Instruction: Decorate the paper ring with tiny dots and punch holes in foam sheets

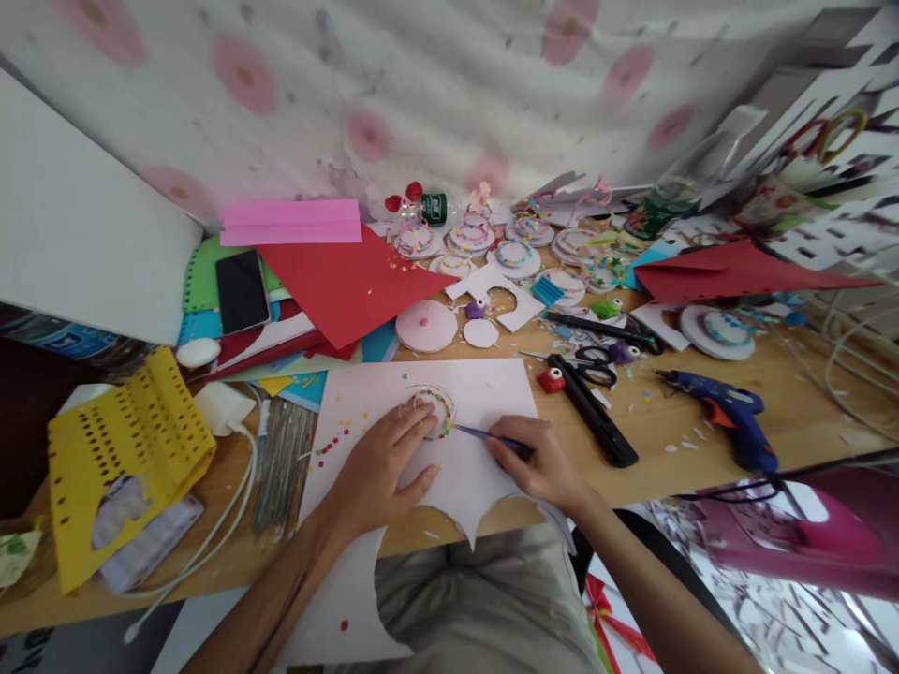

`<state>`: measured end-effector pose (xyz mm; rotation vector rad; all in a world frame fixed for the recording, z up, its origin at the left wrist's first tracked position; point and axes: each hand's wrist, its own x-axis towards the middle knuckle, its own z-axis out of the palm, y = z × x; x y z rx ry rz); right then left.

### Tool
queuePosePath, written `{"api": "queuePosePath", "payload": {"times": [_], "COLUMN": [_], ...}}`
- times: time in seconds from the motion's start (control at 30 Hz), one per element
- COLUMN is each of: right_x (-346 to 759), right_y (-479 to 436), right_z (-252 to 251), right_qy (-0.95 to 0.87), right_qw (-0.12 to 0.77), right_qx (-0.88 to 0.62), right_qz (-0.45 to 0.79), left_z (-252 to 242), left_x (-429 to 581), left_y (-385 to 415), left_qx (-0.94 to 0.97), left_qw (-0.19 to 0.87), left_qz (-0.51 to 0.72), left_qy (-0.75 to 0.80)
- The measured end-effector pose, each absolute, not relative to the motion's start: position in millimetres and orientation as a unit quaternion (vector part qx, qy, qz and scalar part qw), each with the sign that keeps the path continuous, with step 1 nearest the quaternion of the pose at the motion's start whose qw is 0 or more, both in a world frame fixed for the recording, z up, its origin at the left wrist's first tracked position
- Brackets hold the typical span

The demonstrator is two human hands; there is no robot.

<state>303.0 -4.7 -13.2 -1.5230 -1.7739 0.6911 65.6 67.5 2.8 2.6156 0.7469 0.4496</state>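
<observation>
My left hand [390,463] lies with its fingers stretched out, the fingertips resting on a small wire ring [449,427] dotted with red, yellow and green pieces. The ring lies on a large white paper sheet [484,388] with a scalloped cut edge. In my right hand [537,457] are slim blue tweezers [497,437], their tip at the right side of the ring. Left of the ring, tiny red paper shapes [330,451] and yellow ones are scattered on the sheet. Part of the ring is hidden under my left fingers.
Several decorated white discs [469,239] stand at the back. To the right are a black paper trimmer [594,412], a red punch [552,379], scissors [596,365] and a blue glue gun [730,407]. Wire strips [285,459], a yellow punched sheet [133,449] and a phone [243,291] are leftward.
</observation>
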Motion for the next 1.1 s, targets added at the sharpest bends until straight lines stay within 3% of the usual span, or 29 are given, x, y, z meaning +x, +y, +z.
{"api": "queuePosePath", "payload": {"times": [1.1], "right_x": [303.9], "right_y": [-4.0], "right_z": [-13.5], "right_qy": [-0.697], "right_qw": [0.327], "right_qx": [-0.58], "right_qz": [0.265], "left_z": [6.9], "left_x": [64.8], "left_y": [67.3], "left_qx": [0.956], "left_qw": [0.158], "left_qz": [0.107], "left_qy": [0.224]}}
